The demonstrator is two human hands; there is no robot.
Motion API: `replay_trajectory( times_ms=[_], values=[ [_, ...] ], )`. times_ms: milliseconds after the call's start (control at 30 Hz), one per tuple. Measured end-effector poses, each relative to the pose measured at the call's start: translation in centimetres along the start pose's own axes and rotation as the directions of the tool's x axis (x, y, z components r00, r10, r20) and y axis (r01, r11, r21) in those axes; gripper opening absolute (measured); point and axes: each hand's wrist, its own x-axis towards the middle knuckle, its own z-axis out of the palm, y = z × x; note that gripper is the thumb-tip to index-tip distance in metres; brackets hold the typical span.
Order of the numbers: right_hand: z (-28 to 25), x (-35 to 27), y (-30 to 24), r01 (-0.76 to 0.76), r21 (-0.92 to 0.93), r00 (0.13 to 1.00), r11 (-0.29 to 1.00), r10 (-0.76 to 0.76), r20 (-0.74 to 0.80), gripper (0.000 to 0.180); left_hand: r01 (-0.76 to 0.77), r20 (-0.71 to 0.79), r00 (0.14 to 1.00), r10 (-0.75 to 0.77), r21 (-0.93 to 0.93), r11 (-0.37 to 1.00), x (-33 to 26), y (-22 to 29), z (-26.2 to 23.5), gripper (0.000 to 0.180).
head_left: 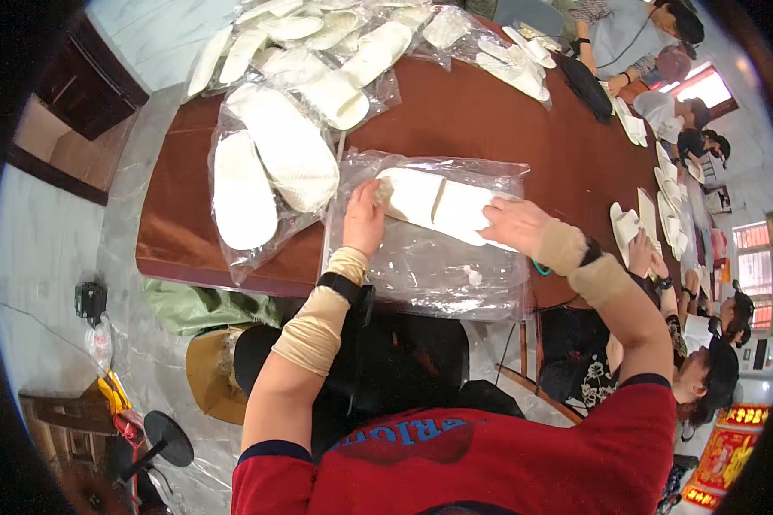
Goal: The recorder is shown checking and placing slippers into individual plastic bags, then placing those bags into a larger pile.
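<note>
A white slipper (412,196) lies sideways on a clear plastic bag (429,270) in front of me, on the brown-covered table (472,112). At its left end is my left hand (366,219), its fingers closed on the edge. My right hand (517,225) grips the opposite end, fingers bent over the top and thumb side partly hidden. Both wrists wear beige sleeves and dark bands. Just left of the bag, another pair of white slippers (288,150) sits in clear plastic.
Bagged white slippers (318,30) pile up at the table's far left. Several people work along the right side, with more slippers (624,225) before them. A black chair (412,348) and a cardboard box (210,373) are below the near edge. A dark doorway (86,73) is at left.
</note>
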Motion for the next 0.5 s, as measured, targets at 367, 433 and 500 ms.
replay_trajectory(
  times_ms=[367,433,500],
  values=[
    [-1.1,0.3,-1.6,0.001,0.048,0.990,0.999,0.005,-0.138,0.020,-0.020,-0.023,1.000,0.022,0.102,0.995,-0.6,0.2,-0.3,0.040],
    [-0.9,-0.1,-1.9,-0.004,-0.015,0.988,1.000,0.002,-0.155,0.024,-0.054,0.003,0.999,0.054,0.144,0.988,-0.5,0.3,0.0,0.041],
    [1.4,1.2,-2.2,0.059,0.179,0.982,0.982,-0.026,-0.185,0.020,-0.101,0.002,0.995,0.102,0.141,0.985,-0.2,0.5,0.4,0.041]
  ],
)
